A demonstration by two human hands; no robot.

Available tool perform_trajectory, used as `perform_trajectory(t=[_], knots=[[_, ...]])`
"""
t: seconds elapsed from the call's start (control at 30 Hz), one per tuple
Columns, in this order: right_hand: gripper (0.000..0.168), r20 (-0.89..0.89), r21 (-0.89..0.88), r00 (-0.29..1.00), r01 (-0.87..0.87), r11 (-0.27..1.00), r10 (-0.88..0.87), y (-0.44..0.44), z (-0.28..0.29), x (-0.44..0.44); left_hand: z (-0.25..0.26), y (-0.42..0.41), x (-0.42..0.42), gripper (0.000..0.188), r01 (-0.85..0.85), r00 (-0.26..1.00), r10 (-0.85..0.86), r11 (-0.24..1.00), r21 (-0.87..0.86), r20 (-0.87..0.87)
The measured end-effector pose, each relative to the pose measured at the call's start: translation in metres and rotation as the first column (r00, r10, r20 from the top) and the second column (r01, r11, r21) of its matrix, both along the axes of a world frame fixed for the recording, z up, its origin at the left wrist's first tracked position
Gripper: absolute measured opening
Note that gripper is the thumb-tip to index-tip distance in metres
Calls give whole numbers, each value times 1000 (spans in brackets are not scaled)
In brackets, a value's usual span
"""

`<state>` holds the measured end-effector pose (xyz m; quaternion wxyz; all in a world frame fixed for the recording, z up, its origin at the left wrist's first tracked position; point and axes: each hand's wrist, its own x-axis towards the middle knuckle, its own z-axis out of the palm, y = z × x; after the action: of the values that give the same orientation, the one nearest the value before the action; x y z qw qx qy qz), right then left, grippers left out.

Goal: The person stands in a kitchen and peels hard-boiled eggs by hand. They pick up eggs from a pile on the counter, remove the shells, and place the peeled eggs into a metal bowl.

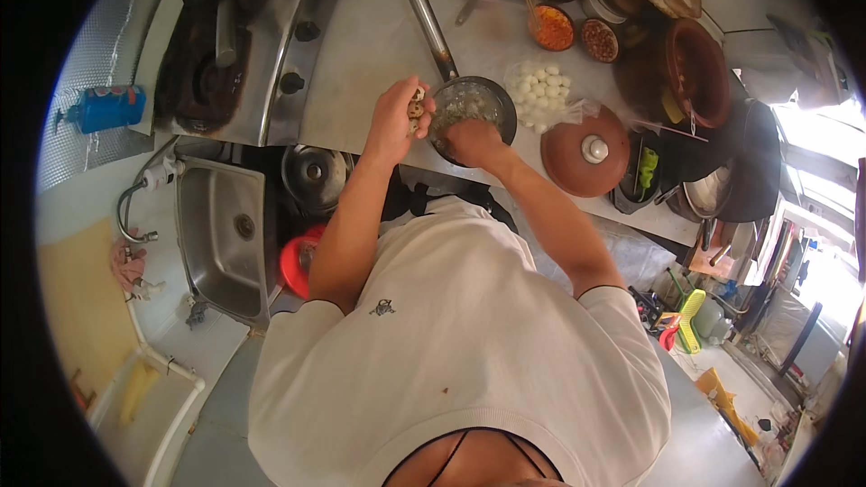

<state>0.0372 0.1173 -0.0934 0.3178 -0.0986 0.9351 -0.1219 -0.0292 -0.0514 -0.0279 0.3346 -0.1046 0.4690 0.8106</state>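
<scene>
My left hand [391,118] is closed around several speckled quail eggs [415,109], just left of the pan. My right hand [475,141] reaches into the dark metal pan [509,113], with its fingers down among pale, wet-looking bits [473,100] that may be eggshell. Those fingertips are hidden, so whether they grip anything does not show. The pan sits near the counter's front edge, its steel handle [427,27] pointing away from me. To its right, a pile of white peeled eggs [541,89] lies on clear plastic.
A clay lid [575,159] with a pale knob lies right of the pan. Bowls of orange food [553,28] and reddish-brown pieces [600,39] stand behind, near a large clay pot [697,74]. Left are a gas stove [270,61] and a steel sink [223,237].
</scene>
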Motion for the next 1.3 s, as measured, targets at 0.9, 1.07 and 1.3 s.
perform_trajectory(t=[0.9, 1.07, 1.3], knots=[[36, 701, -638, 302, 671, -378, -647, 40, 60, 37, -21, 53, 4, 34, 162, 944, -150, 987, -16, 294], [31, 542, -809, 344, 460, -365, -767, 32, 66, 32, -17, 55, 6, 33, 263, 951, -250, 963, -51, 182], [33, 73, -940, 226, 342, 9, -972, 26, 72, 27, 7, 58, 21, 35, 257, 962, -268, 954, -152, -56]])
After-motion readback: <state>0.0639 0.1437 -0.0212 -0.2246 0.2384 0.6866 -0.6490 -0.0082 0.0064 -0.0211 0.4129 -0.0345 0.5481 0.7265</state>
